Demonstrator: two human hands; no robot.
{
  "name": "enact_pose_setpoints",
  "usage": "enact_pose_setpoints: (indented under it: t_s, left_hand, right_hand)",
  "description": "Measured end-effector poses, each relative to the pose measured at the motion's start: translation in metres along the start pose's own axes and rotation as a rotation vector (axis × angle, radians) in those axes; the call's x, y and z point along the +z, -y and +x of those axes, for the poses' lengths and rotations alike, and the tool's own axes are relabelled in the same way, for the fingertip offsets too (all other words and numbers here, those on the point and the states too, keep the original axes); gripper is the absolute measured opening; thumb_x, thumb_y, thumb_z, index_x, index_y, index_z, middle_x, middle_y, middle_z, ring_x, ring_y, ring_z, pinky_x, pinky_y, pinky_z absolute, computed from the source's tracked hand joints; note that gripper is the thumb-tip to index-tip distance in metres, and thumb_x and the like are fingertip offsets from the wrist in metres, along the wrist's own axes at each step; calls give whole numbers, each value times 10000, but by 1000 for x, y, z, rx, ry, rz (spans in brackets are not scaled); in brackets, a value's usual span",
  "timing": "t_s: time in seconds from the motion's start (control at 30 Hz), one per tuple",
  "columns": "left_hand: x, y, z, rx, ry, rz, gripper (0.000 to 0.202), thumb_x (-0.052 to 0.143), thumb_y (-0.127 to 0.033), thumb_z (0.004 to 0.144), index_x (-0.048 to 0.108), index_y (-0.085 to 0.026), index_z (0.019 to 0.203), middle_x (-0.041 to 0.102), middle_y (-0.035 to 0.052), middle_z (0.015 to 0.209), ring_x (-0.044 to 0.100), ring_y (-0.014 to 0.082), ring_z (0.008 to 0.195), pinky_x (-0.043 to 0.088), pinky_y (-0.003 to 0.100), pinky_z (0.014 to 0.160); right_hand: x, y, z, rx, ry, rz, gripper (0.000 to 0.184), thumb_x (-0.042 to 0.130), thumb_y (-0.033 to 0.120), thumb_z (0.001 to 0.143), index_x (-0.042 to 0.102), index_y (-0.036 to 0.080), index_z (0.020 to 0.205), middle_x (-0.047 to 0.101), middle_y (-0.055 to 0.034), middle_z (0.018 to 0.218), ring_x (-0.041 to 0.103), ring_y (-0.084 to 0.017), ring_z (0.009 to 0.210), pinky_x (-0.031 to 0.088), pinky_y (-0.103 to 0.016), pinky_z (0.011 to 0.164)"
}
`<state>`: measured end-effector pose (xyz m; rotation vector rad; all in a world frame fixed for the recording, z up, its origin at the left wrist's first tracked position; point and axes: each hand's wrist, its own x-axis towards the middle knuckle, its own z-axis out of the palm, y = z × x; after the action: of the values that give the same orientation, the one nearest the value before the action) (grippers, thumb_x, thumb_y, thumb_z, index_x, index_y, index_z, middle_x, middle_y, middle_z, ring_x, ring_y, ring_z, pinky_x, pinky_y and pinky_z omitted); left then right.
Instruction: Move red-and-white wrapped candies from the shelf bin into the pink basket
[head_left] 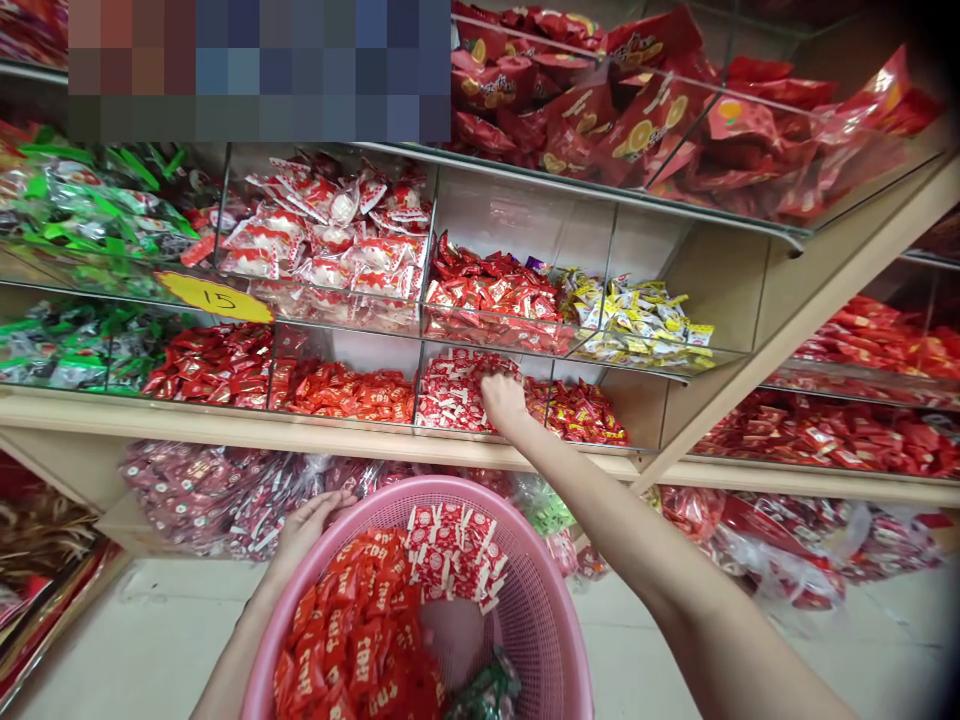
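Observation:
My right hand reaches into a clear shelf bin of red-and-white wrapped candies, its fingers curled down into the pile; what they grip is hidden. My left hand holds the far left rim of a pink plastic basket in front of me. Inside the basket lie a heap of red wrapped candies, a smaller bunch of red-and-white candies and a few green wrapped ones.
Clear-walled bins on wooden shelves hold red candies, yellow ones, green ones and white-and-red ones. A yellow tag marked 15 hangs on a bin front. Large bags of candy sit below the shelf.

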<state>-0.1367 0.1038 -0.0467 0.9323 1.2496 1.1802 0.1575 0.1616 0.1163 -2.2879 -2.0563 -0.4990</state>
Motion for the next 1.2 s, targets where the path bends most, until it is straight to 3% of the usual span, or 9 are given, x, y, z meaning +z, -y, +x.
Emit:
enact_pose_setpoints:
  t_s: [0.13, 0.3, 0.43, 0.5, 0.6, 0.7, 0.83, 1.07, 1.2]
  left_hand:
    - [5, -12, -8, -25, 21, 107, 358, 657, -421, 631, 696, -146, 857, 739, 88, 846, 658, 237, 917, 483, 313, 855]
    - [6, -14, -10, -8, 14, 114, 383, 663, -454, 601, 700, -148, 830, 738, 93, 848, 668, 248, 882, 512, 313, 784]
    - [7, -12, -10, -16, 19, 95, 425, 668, -454, 593, 692, -139, 877, 740, 92, 825, 669, 242, 874, 501, 317, 800]
    - [8, -12, -11, -26, 16, 68, 421, 678, -448, 579, 693, -146, 871, 740, 86, 835, 664, 238, 889, 497, 308, 806]
    - [10, -13, -12, -19, -1, 35, 398, 695, -440, 552, 694, -161, 836, 741, 78, 832, 666, 235, 882, 500, 300, 796]
    - [9, -12, -13, -20, 2, 44, 406, 692, -438, 564, 691, -158, 857, 739, 85, 844, 666, 244, 883, 501, 310, 795]
    - [6, -10, -13, -26, 31, 53, 431, 670, -444, 611, 678, -141, 919, 737, 97, 846, 663, 250, 895, 498, 322, 800]
    - [5, -7, -11, -24, 29, 24, 422, 672, -426, 621, 675, -132, 923, 736, 102, 850, 666, 229, 878, 488, 309, 815]
    - [5, -6, -10, -23, 29, 23, 432, 683, -430, 611, 672, -130, 921, 736, 102, 848, 667, 231, 870, 486, 309, 810]
  right_hand:
    - [-2, -3, -2, -9, -11, -7, 238, 421, 60, 815, 610, 107, 953, 618, -174, 928, 551, -252, 956, 429, -333, 730]
    - [-19, -15, -14, -36, -47, -2, 223, 435, 100, 815, 573, 115, 990, 621, -151, 928, 537, -253, 932, 410, -317, 714]
    - [-34, -19, -42, -148, -125, 89, 203, 457, 216, 835, 560, 126, 986, 610, -130, 949, 498, -239, 926, 373, -305, 743]
    - [-32, -14, -62, -243, -124, 219, 197, 440, 246, 855, 574, 152, 964, 617, -95, 912, 488, -215, 903, 353, -292, 756]
    - [-10, 1, -93, -388, -47, 453, 191, 435, 268, 875, 590, 180, 945, 626, -47, 845, 492, -178, 846, 346, -277, 754]
    - [24, 19, -114, -469, 51, 549, 196, 467, 288, 871, 593, 168, 962, 629, -54, 868, 501, -178, 866, 359, -284, 766]
    - [56, 40, -125, -528, 126, 456, 149, 471, 237, 868, 595, 167, 912, 626, -64, 889, 511, -194, 889, 375, -317, 798]
    - [77, 60, -131, -597, 95, 275, 192, 405, 158, 885, 585, 175, 950, 604, -73, 943, 497, -200, 944, 358, -353, 876]
    - [88, 63, -133, -561, 27, 218, 160, 433, 138, 869, 582, 166, 919, 574, -74, 936, 493, -199, 896, 382, -344, 810]
